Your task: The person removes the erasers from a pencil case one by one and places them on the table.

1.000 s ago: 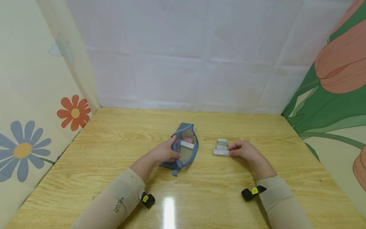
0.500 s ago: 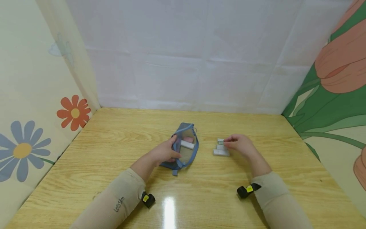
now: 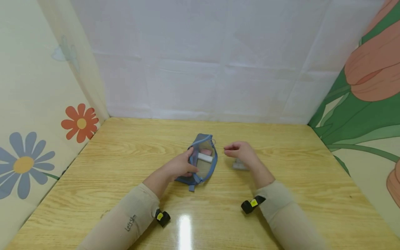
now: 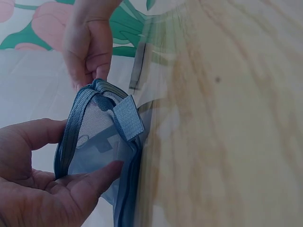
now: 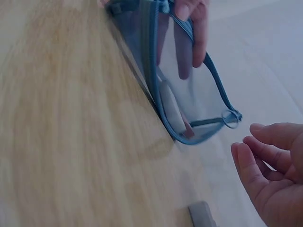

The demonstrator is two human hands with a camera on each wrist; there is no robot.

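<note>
A blue mesh zip pouch [image 3: 214, 165] lies on the table with its mouth held wide. My left hand [image 3: 180, 164] grips its left rim, some fingers showing through the mesh in the right wrist view. Inside sit a white bar [image 3: 205, 158] and a pink piece [image 3: 206, 152]. My right hand [image 3: 245, 152] hovers just right of the pouch; in the right wrist view its thumb and bent fingers stand apart with nothing seen between them. Beneath that hand lies a grey bar [image 3: 240, 166], near the edge of another; the smaller pieces behind are hidden by the hand.
The wooden table [image 3: 125, 166] meets a white cloth backdrop [image 3: 200, 69] at its far edge. Flower-printed panels stand left [image 3: 28, 86] and right [image 3: 368, 86]. A ring pull [image 5: 230, 119] hangs at the far end of the pouch's zip.
My right hand has moved left from the row of small bars toward the pouch, its forearm swinging left too. The left hand and the pouch stay in place.
</note>
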